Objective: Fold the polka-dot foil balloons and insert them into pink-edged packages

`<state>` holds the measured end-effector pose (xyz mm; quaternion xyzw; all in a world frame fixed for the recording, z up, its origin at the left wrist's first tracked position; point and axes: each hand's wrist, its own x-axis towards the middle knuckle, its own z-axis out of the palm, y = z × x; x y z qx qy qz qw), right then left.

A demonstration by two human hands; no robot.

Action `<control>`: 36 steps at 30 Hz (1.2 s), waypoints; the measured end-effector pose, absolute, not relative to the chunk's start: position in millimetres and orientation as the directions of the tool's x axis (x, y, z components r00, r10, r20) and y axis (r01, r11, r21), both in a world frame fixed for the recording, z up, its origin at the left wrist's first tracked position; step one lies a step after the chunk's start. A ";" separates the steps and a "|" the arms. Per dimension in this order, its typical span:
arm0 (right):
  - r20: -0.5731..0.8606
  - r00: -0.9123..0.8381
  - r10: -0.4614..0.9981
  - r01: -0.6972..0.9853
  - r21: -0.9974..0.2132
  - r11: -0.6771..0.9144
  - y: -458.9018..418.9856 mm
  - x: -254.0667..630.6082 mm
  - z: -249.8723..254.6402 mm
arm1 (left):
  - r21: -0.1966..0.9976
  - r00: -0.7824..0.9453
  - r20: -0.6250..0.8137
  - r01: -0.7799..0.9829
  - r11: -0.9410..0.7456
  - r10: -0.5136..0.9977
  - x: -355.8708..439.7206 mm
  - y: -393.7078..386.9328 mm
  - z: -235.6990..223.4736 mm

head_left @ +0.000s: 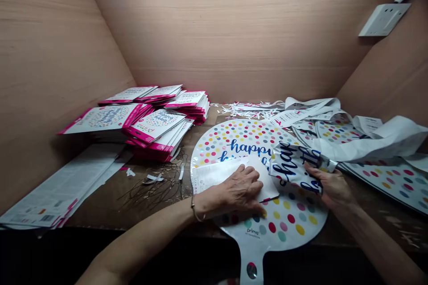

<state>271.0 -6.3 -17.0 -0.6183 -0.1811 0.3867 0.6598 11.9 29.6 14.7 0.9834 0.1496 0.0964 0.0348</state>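
A flat round foil balloon (234,140) with coloured dots and blue "happy birthday" lettering lies on the brown table before me. My left hand (242,191) rests flat, fingers spread, on a white paper card (217,173) lying on the balloon. My right hand (329,185) grips a folded, crumpled part of a balloon (294,164) with blue lettering, held just above the flat one's right side.
Stacks of pink-edged packaged balloons (150,129) sit at the back left. A pile of white printed sheets (63,187) lies at the left edge. More flat dotted balloons (391,178) and white paper strips (368,140) lie at right. Wooden walls enclose the table; a wall socket (384,18) sits upper right.
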 end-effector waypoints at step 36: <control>-0.390 0.039 0.920 0.283 -0.879 -0.385 25.7 268.4 19.0 | 0.025 0.923 0.344 0.174 -0.984 0.172 33.6 37.0 -20.5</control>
